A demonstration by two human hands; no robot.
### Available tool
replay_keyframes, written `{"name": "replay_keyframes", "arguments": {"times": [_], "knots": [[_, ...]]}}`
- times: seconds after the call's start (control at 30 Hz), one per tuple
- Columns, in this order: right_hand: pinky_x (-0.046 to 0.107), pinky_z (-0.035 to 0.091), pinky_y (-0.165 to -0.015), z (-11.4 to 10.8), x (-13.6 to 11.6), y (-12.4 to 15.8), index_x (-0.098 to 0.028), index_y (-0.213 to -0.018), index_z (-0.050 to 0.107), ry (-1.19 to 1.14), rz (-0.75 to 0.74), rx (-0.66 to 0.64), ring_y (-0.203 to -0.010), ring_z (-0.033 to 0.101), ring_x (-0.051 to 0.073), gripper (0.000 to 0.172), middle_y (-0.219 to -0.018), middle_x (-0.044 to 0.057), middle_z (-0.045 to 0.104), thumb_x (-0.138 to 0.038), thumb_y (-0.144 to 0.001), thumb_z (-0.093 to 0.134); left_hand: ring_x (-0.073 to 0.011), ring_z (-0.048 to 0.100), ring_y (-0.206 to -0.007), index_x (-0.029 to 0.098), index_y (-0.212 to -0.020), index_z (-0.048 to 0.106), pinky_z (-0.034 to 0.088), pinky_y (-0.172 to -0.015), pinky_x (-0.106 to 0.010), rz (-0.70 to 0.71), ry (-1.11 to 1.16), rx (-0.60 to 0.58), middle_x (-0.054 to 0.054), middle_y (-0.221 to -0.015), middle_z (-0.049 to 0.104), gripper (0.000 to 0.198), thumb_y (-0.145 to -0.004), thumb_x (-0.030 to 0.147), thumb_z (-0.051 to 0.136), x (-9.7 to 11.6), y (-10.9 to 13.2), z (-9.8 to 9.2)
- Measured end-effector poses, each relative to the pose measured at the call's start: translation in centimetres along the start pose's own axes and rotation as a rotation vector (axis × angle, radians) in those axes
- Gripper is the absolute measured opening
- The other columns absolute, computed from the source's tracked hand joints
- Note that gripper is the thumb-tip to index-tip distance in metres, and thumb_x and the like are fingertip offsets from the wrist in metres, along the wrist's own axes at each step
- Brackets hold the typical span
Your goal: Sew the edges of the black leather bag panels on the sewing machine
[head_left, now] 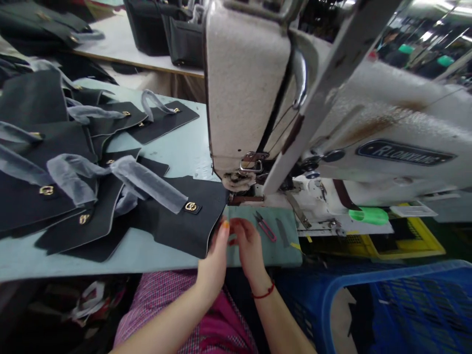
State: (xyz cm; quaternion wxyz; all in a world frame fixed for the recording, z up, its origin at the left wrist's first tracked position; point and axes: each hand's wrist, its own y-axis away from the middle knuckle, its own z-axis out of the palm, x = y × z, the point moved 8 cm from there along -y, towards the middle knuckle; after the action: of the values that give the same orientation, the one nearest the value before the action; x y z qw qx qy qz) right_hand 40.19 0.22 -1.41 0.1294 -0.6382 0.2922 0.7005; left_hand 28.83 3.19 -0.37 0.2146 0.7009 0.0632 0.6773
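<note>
A black leather bag panel (184,231) lies on the sewing machine's table, its right corner under the machine head. It carries a gold clasp (191,206) and a handle (149,184) wrapped in cloudy plastic film. My left hand (214,258) is closed on the panel's right edge, thumb upward. Close against it, my right hand (251,248) has its fingers bent in; their tips are partly hidden behind my left thumb, and what they hold cannot be made out. Just right of that hand lie pink-handled thread snips (265,227). The sewing machine (247,88) stands directly beyond both hands.
More black panels (40,167) with wrapped handles overlap on the left of the table (162,260). Black bags (184,37) stand on a shelf behind. At right are a green roll (368,215), a yellow crate (405,248) and a blue basket (332,287) at lower right.
</note>
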Motion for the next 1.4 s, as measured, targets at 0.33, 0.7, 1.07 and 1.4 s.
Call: {"name": "replay_keyframes", "arguments": {"times": [0.33, 0.7, 1.07, 1.4], "knots": [[0.02, 0.045, -0.05, 2.9, -6.4, -1.8, -0.017, -0.07, 0.059, 0.0, -0.079, -0.077, -0.06, 0.052, 0.012, 0.049, -0.066, 0.001, 0.055, -0.062, -0.09, 0.053, -0.0353, 0.045, -0.131, 0.033, -0.134, 0.046, 0.035, -0.113, -0.059, 0.753, -0.813, -0.18, -0.01, -0.138, 0.049, 0.038, -0.096, 0.038, 0.05, 7.4, -2.2, -12.4], [0.025, 0.021, -0.052, 4.5, -5.2, -2.4, -0.02, -0.059, 0.032, 0.038, -0.146, 0.047, -0.057, 0.027, 0.01, 0.049, -0.06, -0.004, 0.029, -0.051, -0.093, 0.051, -0.0414, 0.033, -0.145, 0.021, -0.16, 0.019, 0.027, -0.119, -0.055, 1.175, -1.133, -0.902, -0.018, -0.16, 0.032, 0.099, -0.082, 0.069, 0.058, 11.1, -10.4, -4.9], [0.026, 0.02, -0.052, 3.5, -6.5, -2.3, -0.019, -0.057, 0.035, 0.055, -0.154, 0.06, -0.057, 0.028, 0.01, 0.049, -0.059, -0.003, 0.03, -0.049, -0.092, 0.053, -0.0382, 0.054, -0.123, 0.022, -0.155, 0.034, 0.043, -0.103, -0.046, 1.171, -1.387, -0.739, -0.017, -0.146, 0.05, 0.097, -0.078, 0.079, 0.052, 11.9, -8.3, -4.4], [0.024, 0.021, -0.052, 3.2, -4.9, -3.1, -0.019, -0.059, 0.038, -0.01, -0.075, 0.004, -0.059, 0.029, 0.011, 0.048, -0.061, -0.003, 0.031, -0.055, -0.084, 0.057, -0.0341, 0.058, -0.113, 0.022, -0.153, 0.037, 0.046, -0.097, -0.045, 1.191, -1.456, -0.643, -0.015, -0.147, 0.05, 0.087, -0.084, 0.074, 0.049, 11.5, -7.0, -4.3]]}}
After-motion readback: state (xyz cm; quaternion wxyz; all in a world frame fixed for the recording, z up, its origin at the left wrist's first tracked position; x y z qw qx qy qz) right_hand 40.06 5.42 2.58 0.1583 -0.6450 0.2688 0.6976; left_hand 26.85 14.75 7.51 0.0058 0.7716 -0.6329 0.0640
